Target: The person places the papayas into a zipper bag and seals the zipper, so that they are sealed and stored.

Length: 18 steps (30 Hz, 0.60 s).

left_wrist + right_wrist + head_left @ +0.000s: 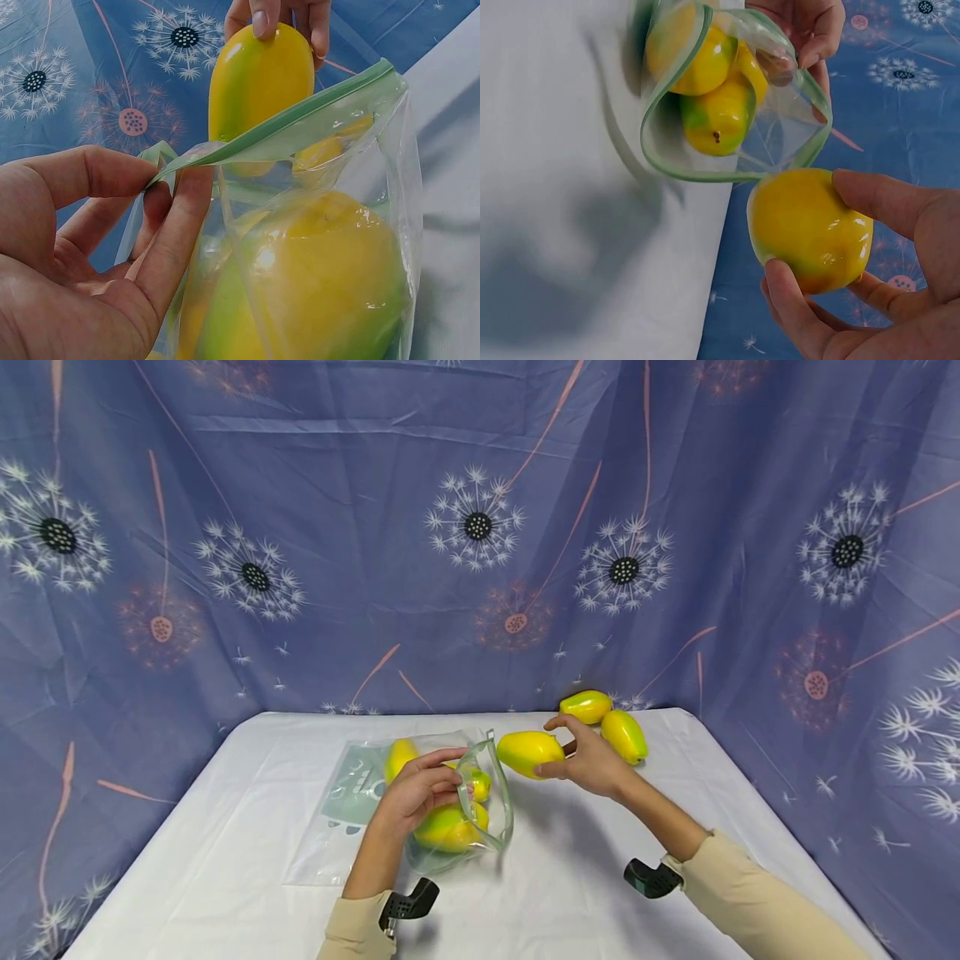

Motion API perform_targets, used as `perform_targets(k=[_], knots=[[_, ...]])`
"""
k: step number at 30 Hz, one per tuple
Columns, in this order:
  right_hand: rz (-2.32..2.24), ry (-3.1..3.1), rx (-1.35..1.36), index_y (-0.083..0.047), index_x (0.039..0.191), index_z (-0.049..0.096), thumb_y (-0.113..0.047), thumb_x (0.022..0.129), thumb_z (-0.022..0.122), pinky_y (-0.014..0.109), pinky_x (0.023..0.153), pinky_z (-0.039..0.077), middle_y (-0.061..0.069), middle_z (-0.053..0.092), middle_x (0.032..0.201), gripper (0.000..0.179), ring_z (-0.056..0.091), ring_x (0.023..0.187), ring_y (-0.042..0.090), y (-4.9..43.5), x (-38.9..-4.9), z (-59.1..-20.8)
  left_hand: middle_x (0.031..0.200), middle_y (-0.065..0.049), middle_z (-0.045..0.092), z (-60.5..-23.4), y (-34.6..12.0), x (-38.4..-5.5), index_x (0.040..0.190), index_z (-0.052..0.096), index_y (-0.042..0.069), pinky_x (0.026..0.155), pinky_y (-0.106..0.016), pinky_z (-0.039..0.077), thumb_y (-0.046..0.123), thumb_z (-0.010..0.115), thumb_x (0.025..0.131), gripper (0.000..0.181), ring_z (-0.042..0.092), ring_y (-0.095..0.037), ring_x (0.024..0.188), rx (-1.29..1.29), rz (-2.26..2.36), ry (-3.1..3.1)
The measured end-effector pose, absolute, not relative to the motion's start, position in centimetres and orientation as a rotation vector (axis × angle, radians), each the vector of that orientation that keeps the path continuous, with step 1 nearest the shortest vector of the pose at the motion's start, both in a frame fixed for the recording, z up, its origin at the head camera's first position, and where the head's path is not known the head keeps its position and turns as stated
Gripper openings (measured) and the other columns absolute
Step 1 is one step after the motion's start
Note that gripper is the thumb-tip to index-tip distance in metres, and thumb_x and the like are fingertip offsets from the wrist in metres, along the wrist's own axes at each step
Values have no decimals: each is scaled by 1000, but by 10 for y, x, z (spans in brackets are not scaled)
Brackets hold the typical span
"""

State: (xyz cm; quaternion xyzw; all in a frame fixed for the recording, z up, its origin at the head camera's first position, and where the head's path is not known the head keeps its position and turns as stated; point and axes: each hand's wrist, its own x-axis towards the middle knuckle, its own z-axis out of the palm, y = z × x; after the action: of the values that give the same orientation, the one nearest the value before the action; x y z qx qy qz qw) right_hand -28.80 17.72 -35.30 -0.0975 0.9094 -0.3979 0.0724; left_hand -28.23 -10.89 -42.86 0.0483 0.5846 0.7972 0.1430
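Observation:
My right hand (pixel 592 760) grips a glossy yellow-green mango (pixel 529 753), thumb on one side and fingers on the other. The mango is just right of the mouth of a clear zip bag (pixel 651 144) with a green rim. My left hand (pixel 420 789) pinches that rim between thumb and finger, as the left wrist view shows, and the mouth gapes toward the right hand (pixel 937 262). Inside the bag lie several more mangoes (pixel 450 828), partly seen through the plastic. In the left wrist view the held mango (pixel 259 82) is beyond the rim, its lower part behind the plastic.
Two loose mangoes lie at the table's back right, one mango (pixel 586 706) behind the other mango (pixel 625 737). A flat clear sheet with a green print (pixel 352 789) lies under or behind the bag. White cloth (pixel 225 827) covers the table, and a blue dandelion-print curtain (pixel 360 527) surrounds it.

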Motion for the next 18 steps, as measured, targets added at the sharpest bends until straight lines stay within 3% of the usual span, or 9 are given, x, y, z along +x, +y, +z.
perform_targets(k=[8, 18], knots=[[-1252, 2642, -298, -17, 137, 51, -34, 81, 85, 37, 78, 59, 15, 65, 122, 68, 68, 93, 22, 173, -283, -351, 75, 0, 70, -429, -109, -283, 140, 57, -2, 70, -28, 62, -4, 59, 93, 48, 69, -14, 67, 104, 2309, 1677], [-1169, 2649, -319, -20, 134, 57, -33, 79, 86, 39, 80, 57, 13, 66, 124, 63, 66, 104, 25, 170, -277, -351, 77, 2, 70, -429, -111, -284, 145, 50, -5, 72, -28, 62, -4, 58, 94, 52, 69, -13, 72, 185, 2295, 1662]])
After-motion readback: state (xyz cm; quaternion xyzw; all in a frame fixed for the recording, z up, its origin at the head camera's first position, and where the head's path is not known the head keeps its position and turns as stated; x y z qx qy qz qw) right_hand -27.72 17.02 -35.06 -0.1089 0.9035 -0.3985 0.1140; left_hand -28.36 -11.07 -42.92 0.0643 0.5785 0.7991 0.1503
